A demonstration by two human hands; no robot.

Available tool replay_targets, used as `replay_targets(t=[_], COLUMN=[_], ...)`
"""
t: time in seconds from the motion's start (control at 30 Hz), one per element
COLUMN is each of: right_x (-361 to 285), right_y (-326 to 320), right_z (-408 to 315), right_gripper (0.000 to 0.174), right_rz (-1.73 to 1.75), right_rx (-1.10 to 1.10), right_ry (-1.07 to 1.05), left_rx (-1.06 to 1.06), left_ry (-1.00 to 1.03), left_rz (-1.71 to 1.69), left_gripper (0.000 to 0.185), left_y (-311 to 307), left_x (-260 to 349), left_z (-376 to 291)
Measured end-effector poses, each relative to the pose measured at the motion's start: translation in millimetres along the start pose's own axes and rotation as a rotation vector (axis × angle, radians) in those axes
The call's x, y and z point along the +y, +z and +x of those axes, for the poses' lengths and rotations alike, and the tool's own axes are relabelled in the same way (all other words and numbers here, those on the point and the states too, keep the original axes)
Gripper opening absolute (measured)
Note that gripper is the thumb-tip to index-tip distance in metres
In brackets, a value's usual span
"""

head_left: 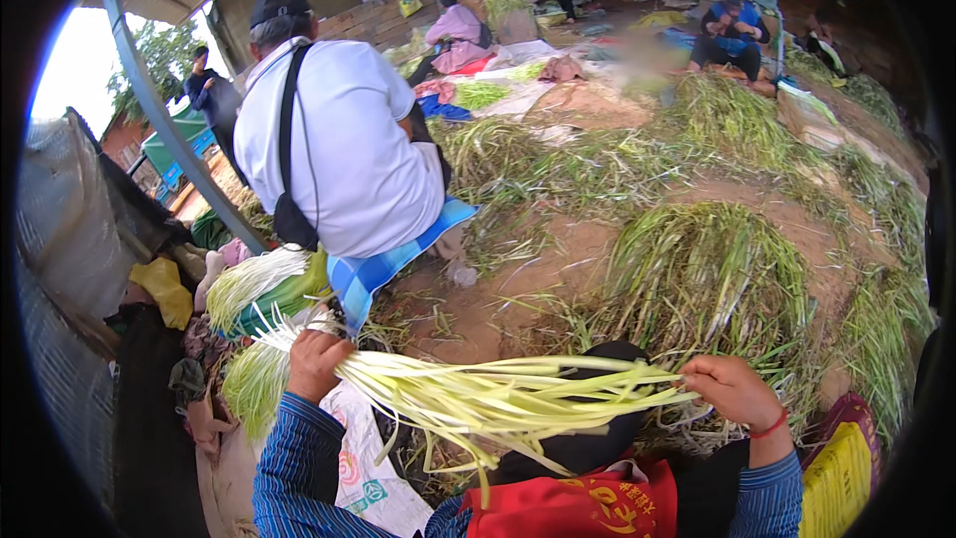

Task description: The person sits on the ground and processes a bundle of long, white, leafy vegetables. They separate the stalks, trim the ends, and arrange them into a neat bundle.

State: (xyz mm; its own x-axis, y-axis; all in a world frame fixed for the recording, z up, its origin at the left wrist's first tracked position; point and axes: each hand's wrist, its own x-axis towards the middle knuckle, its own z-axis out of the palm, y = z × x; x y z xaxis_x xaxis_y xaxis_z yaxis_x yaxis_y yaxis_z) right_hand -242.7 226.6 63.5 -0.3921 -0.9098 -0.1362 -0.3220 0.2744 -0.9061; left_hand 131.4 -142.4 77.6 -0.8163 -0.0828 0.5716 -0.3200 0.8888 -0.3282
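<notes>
My left hand [317,365] is closed around a bundle of long, flat, pale yellow-green leafy stalks [493,388], near their white ends. The bundle stretches sideways above my lap, and a few leaves droop from it. At its leaf tips, my right hand [728,388] pinches some of the leaves between thumb and fingers; a red cord circles that wrist. Beyond the left hand lie more bundles with white ends [258,280], partly on green material. Below the stalks is a red apron [582,504] bearing writing.
A person in a white shirt [343,134] sits just ahead on the left, on blue checked cloth [373,269]. A large heap of untrimmed green stalks [709,276] lies ahead right. A printed white sack [373,463] is beside my left forearm. Several people work farther back.
</notes>
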Motion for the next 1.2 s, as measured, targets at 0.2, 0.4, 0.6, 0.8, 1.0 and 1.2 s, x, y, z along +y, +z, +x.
replay_targets(t=[0.2,0.4,0.6,0.8,1.0,1.2], right_x=[72.4,90.8,67.0,49.1,26.5,1.5], right_y=[-12.7,-27.5,-18.6,4.7,65.6,132.1], right_z=[4.9,-21.2,-33.7,-34.0,-13.3,16.8], right_gripper=[0.017,0.017,0.021,0.024,0.028,0.033], right_rz=[-0.178,-0.455,-0.39,-0.228,-0.066,0.259], right_rx=[0.084,0.217,0.131,-0.016,-0.291,-0.406], right_ry=[0.175,0.021,-0.038,-0.094,-0.301,-0.294], left_rx=[-0.227,-0.288,-0.542,-0.657,-0.35,0.104], left_ry=[0.1,-0.013,-0.658,-1.243,-1.411,-1.296], left_rz=[-0.044,-0.058,-0.541,-1.216,-1.898,-2.213], left_gripper=[0.017,0.016,0.027,0.022,0.015,0.01], left_y=[29.7,49.4,67.0,79.8,97.9,93.5], left_x=[17.6,17.8,6.1,20.2,57.5,59.2], left_z=[14.3,25.1,35.0,43.5,97.1,167.0])
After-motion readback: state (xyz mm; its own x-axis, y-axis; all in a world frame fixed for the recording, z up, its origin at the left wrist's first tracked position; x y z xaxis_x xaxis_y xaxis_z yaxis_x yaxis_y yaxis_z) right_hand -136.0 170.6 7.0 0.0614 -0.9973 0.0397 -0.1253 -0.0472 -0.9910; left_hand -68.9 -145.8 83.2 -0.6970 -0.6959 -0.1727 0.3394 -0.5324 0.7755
